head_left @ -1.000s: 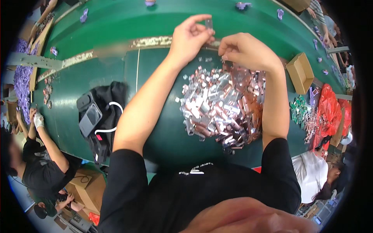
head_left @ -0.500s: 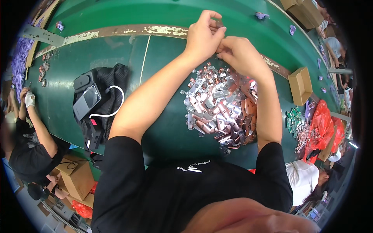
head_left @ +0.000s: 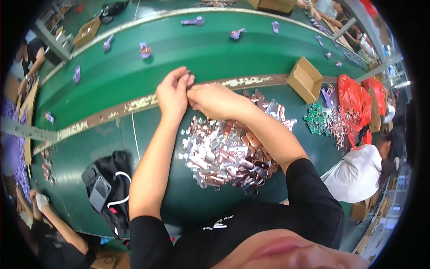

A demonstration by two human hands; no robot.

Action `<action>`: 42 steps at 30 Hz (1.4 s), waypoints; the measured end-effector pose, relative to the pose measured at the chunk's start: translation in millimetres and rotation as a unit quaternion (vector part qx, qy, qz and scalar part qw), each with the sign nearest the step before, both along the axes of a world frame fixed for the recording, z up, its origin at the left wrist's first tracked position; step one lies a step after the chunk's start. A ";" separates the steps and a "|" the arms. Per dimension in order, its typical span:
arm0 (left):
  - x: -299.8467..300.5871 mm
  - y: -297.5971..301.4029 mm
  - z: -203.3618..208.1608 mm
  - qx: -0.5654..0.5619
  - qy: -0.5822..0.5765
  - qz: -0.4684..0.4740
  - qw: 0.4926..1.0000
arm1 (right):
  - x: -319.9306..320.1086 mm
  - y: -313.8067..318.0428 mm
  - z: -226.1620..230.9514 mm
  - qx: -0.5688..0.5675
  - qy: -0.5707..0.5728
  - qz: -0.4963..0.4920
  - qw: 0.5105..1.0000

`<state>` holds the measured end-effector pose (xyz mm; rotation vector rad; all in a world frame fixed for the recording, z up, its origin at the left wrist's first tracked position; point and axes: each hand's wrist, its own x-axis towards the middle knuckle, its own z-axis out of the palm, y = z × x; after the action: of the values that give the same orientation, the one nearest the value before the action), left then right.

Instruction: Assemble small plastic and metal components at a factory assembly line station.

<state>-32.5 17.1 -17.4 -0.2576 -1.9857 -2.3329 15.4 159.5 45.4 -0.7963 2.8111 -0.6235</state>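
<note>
My left hand (head_left: 173, 93) is raised by the wooden edge strip, its fingers curled and pinched around a small dark piece (head_left: 190, 73), too small to name. Right beside it, my right hand (head_left: 216, 100) is closed, its fingertips meeting the left hand; whatever they hold is hidden. Below both hands, on the dark green table, lies a pile of small glossy elongated casings (head_left: 233, 152) in silver, pink and copper tones. Small clear and coppery bits (head_left: 197, 127) are scattered at the pile's left side, nearest my hands.
Purple parts (head_left: 192, 21) lie spread along the green belt (head_left: 215, 58) beyond the strip. An open cardboard box (head_left: 304, 80), green pieces (head_left: 316, 118) and red bags (head_left: 354, 103) stand to the right. A black bag (head_left: 117, 166) with devices lies left. Co-workers sit on both sides.
The view has tilted up and turned, so more of the belt shows. My hands stay together, fingers still pinched, over the far side of the pile.
</note>
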 end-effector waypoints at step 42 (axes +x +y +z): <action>7.5 -2.1 3.5 -0.054 -0.015 -0.144 0.988 | -20.8 13.3 -11.0 -0.190 0.179 -0.173 0.950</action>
<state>-25.0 15.0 -14.0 -0.5541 -2.2249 -2.4045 -5.4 172.8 34.4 -0.5045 3.2487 -1.2179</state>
